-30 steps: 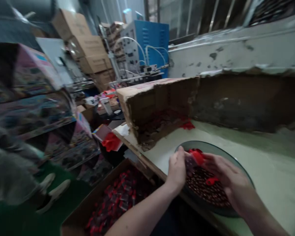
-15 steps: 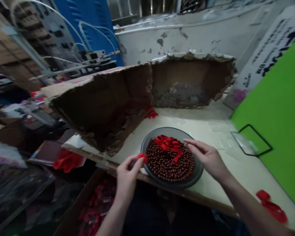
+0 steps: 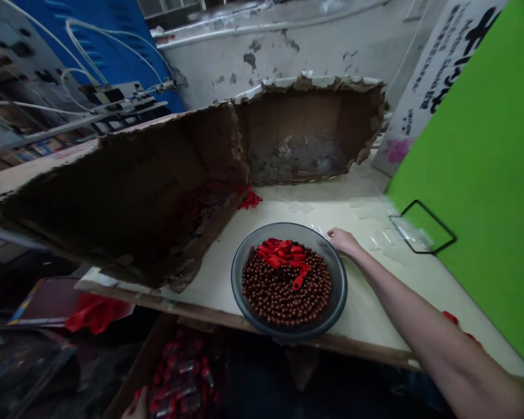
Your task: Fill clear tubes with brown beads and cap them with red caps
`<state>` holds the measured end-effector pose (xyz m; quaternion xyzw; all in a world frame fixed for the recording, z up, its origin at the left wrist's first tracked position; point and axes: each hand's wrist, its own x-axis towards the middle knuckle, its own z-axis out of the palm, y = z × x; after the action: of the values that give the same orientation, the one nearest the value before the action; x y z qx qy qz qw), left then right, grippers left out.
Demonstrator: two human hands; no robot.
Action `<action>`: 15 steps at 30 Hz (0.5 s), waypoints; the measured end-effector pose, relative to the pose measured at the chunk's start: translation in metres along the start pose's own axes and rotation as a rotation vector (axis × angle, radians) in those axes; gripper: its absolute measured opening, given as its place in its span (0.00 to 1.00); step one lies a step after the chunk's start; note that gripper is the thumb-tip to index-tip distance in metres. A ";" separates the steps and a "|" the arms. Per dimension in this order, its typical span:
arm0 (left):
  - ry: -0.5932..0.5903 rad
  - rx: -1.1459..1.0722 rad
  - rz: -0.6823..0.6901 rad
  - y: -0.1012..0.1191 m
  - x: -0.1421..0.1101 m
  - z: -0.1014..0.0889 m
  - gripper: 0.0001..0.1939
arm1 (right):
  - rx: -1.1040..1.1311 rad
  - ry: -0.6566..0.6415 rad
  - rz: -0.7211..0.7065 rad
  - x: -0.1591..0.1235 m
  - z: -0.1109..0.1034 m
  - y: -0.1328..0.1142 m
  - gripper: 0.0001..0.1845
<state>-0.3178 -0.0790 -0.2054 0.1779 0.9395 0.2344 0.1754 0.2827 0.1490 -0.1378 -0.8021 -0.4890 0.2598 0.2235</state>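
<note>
From here I see a torn cardboard box splayed open, with a black wire frame lying against a green board. Beyond stand a white banner with black lettering, a peeling white wall, and a blue cabinet trailing white tubes.

back wall: white paint, scuffed, flaking in dark patches; pale pipe runs along its upper part. glazed frame at top edge, detail too small to tell. to the left, blue louvred cabinet beside grey control panel, white tubing looping across both. to the right, white banner with black characters, partly behind bright green board. worktop pale, with wooden front edge; torn cardboard box lies open along its back. dark below the worktop. light dim and flat overall.
</note>
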 end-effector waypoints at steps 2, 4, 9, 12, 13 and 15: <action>-0.049 -0.013 0.015 -0.009 0.002 0.006 0.21 | 0.040 -0.022 0.023 0.004 0.009 -0.003 0.23; -0.043 -0.024 0.053 -0.002 0.000 0.009 0.18 | 0.111 -0.040 0.029 0.002 0.009 0.001 0.20; 0.122 -0.325 0.444 0.103 -0.044 0.000 0.26 | 0.400 -0.035 -0.016 -0.023 -0.017 0.023 0.20; 0.062 -0.601 0.733 0.190 -0.105 -0.008 0.25 | 0.544 -0.002 -0.063 -0.041 -0.042 0.025 0.23; -0.020 -0.632 0.852 0.216 -0.130 -0.009 0.22 | 0.595 0.009 -0.084 -0.047 -0.052 0.024 0.24; -0.243 -0.608 1.086 0.261 -0.180 -0.005 0.16 | 0.688 0.014 -0.134 -0.062 -0.070 0.016 0.26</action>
<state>-0.0965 0.0599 -0.0253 0.5968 0.5799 0.5246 0.1797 0.3140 0.0795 -0.0816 -0.6476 -0.4230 0.3886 0.5007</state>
